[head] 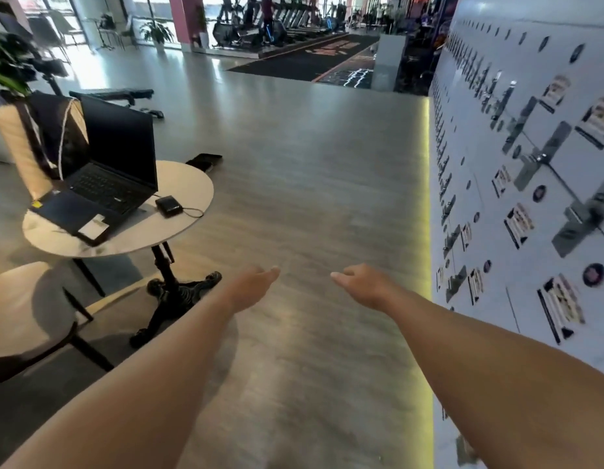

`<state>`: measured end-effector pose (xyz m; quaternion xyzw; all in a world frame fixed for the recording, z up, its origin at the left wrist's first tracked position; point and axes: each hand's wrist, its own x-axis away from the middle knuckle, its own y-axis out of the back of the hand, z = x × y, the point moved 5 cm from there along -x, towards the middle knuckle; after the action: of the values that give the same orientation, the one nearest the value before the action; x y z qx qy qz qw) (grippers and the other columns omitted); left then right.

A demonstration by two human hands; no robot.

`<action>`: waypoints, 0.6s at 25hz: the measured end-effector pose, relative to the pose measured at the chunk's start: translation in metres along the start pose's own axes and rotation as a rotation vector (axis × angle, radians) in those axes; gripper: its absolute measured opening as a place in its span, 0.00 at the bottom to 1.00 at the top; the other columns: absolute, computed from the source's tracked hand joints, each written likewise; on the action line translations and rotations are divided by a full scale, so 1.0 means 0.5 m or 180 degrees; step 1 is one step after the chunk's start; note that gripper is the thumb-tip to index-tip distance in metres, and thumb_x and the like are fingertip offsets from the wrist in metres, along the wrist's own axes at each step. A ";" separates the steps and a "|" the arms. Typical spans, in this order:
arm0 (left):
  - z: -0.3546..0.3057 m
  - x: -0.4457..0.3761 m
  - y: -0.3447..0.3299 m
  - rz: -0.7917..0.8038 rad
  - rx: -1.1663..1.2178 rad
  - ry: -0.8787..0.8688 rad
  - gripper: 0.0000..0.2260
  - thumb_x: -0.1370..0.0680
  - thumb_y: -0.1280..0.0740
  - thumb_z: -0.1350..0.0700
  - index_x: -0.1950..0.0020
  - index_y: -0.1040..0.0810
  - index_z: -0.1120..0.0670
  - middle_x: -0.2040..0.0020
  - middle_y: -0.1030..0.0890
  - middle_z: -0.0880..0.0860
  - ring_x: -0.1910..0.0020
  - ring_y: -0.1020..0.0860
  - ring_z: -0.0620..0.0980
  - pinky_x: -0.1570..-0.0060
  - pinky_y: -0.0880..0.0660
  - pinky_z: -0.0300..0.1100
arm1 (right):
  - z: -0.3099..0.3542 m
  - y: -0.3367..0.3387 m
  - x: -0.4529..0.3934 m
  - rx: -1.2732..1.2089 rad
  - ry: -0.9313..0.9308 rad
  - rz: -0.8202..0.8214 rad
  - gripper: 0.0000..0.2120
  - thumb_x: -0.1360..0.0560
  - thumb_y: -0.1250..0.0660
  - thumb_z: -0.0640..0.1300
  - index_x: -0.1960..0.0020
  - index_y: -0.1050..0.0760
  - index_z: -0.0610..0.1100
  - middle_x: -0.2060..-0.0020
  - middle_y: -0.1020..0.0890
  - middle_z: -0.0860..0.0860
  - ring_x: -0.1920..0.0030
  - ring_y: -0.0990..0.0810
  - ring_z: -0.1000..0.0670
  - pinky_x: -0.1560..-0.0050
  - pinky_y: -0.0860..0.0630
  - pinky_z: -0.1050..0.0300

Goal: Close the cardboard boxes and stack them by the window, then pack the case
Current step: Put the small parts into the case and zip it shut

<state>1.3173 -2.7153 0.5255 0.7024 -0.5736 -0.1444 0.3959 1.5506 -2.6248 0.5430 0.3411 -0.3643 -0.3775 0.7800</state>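
Both bare forearms are extended forward above the grey floor. The left hand and right hand are held apart, fingers loosely relaxed, nothing grasped; the fingertips are blurred. No cardboard box or case is seen in the head view, so their position and axis cannot be told. At left, a round table carries an open laptop and a small black device. At right, a white locker wall is cut off by the frame edge, its labels illegible.

Gym, treadmills in rows, locker wall, weight bench
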 end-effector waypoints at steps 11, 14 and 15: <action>-0.115 -0.638 0.133 0.0027 -0.0339 -0.0113 0.26 0.17 0.44 0.41 0.45 0.19 0.62 0.40 0.19 0.62 0.38 0.23 0.60 0.43 0.30 0.47 | 0.017 0.187 -0.630 -0.0076 0.0017 -0.0134 0.29 0.20 0.41 0.64 0.32 0.22 0.44 0.31 0.23 0.43 0.31 0.26 0.42 0.37 0.30 0.54; -0.135 -0.833 0.178 -0.0058 -0.0351 0.0022 0.26 0.17 0.44 0.40 0.59 0.23 0.60 0.50 0.18 0.65 0.47 0.20 0.61 0.53 0.30 0.48 | 0.022 0.264 -0.850 -0.0058 0.0117 -0.0083 0.29 0.21 0.42 0.65 0.32 0.22 0.44 0.32 0.23 0.44 0.31 0.25 0.42 0.34 0.30 0.53; -0.138 -0.891 0.196 -0.0075 -0.0379 0.0100 0.26 0.17 0.44 0.40 0.60 0.23 0.60 0.51 0.18 0.65 0.48 0.20 0.61 0.54 0.30 0.47 | 0.030 0.290 -0.917 -0.0056 0.0146 -0.0046 0.29 0.20 0.42 0.65 0.33 0.22 0.44 0.32 0.22 0.44 0.32 0.25 0.42 0.34 0.30 0.52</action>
<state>1.1611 -2.2812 0.5289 0.6865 -0.5494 -0.1719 0.4442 1.3815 -2.1748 0.5250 0.3453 -0.3405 -0.3784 0.7884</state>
